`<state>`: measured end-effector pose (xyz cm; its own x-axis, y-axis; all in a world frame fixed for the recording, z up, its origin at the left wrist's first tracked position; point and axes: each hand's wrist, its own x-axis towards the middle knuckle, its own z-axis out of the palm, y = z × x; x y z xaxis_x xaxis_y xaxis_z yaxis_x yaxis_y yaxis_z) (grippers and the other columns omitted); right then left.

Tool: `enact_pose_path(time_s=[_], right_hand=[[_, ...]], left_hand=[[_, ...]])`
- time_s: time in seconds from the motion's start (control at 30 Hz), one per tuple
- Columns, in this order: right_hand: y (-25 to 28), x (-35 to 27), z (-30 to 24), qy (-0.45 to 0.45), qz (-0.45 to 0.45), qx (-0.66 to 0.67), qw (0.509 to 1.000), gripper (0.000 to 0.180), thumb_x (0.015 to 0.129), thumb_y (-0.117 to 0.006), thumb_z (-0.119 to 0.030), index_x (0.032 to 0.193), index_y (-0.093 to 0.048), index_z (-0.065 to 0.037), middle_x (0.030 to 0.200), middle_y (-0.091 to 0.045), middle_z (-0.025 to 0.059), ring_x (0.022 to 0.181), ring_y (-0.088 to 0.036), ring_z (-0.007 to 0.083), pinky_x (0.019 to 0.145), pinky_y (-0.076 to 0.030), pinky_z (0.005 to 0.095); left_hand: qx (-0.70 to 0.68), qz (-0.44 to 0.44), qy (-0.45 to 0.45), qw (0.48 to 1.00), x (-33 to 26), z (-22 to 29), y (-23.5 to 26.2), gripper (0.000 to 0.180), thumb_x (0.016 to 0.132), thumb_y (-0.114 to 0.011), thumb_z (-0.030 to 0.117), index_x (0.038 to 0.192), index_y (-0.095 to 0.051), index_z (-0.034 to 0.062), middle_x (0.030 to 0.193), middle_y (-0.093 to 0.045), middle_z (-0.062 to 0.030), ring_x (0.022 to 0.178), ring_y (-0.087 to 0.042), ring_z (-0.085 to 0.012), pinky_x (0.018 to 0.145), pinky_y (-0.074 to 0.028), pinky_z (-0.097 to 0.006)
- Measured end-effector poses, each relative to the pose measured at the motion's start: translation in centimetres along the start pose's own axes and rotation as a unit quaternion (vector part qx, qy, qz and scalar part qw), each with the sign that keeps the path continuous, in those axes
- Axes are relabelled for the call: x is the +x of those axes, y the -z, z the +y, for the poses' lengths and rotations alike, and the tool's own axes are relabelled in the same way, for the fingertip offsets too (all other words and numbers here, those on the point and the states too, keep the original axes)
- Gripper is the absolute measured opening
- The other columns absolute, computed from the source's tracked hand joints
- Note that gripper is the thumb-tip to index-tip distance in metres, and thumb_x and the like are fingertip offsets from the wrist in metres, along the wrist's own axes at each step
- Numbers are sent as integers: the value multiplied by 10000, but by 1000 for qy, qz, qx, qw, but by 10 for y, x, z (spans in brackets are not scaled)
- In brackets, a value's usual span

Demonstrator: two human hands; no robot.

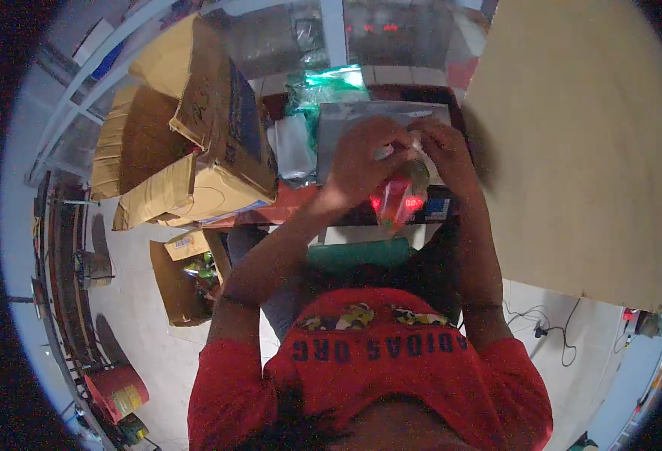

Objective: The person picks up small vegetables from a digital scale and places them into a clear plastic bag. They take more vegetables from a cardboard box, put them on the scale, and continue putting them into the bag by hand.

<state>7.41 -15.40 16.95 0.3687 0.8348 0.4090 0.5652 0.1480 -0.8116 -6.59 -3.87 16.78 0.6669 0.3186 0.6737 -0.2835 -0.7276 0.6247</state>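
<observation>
- The large tan board point(579, 150) stands just right of the right hand point(447, 154); it looks wise to keep the elbows tucked so the right forearm does not brush its edge.
- The open brown cardboard boxes point(196, 143) sit well to the left of the left hand point(361, 161), apart from the work, so nothing there seems to need minding.
- The flat grey metal scale platform point(346, 124) lies directly beneath and beyond both hands; holding the packet low over it would seem the steadiest way to work.
- The small clear plastic packet with red and green contents point(397, 197) hangs from the fingertips of both hands, just below them and toward the body, above the dark front of the scale with its red lit digits.
- To do this step well, I judge the top edge should be pinched evenly from both sides, so the contents stay settled at the bottom and the mouth stays flat.
- The left hand is curled narrow, fingers closed on the top left of the packet, wrist bent inward, forearm rising from the lower left.
- The right hand is likewise closed on the packet's upper right edge, knuckles up, forearm nearly straight up from the lower edge.
- The two hands' fingertips nearly touch.
</observation>
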Motion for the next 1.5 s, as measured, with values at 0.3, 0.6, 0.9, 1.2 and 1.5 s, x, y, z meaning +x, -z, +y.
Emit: enact_pose_path(time_s=[0.3, 0.6, 0.9, 1.2, 1.5], right_hand=[[-106, -51, 129, -263, 33, 727, 633, 243, 922, -517, -252, 1075, -538, -64, 789, -578, 27, 645, -565, 108, 529, -478, 207], [-103, -52, 78, -233, 184, 150, 943, 171, 895, -553, -195, 908, -604, -32, 721, -574, 73, 587, -559, 216, 544, -451, 331], [-73, -14, 62, 12, 196, -224, 954, 106, 834, -561, -107, 822, -589, -6, 724, -582, 141, 720, -581, 332, 626, -445, 397], [-74, -13, 141, -102, 159, -125, 974, 170, 833, -570, -171, 781, -599, -11, 723, -607, 143, 676, -602, 291, 627, -456, 391], [-81, -16, 87, -111, 142, -36, 983, 141, 794, -630, -142, 855, -647, -16, 775, -654, 109, 712, -630, 219, 675, -483, 336]], left_hand=[[-175, 210, 312, 910, -11, -11, -37, 116, 792, -670, 130, 844, -637, 32, 759, -610, -35, 709, -558, -92, 620, -458, -284], [58, 233, 226, 944, -60, -64, -63, 93, 757, -671, 89, 788, -631, 11, 741, -617, -98, 672, -603, -216, 611, -466, -325], [29, 192, 169, 966, -63, -75, -60, 120, 750, -664, 95, 851, -641, 33, 793, -650, -115, 693, -630, -246, 642, -490, -335], [28, 175, 263, 948, -61, -86, -81, 129, 749, -633, 57, 871, -635, 18, 822, -646, -114, 759, -628, -216, 697, -486, -332], [-7, 189, 229, 955, -73, -84, -72, 191, 771, -615, 82, 954, -661, 55, 872, -660, -115, 810, -621, -271, 739, -475, -366]])
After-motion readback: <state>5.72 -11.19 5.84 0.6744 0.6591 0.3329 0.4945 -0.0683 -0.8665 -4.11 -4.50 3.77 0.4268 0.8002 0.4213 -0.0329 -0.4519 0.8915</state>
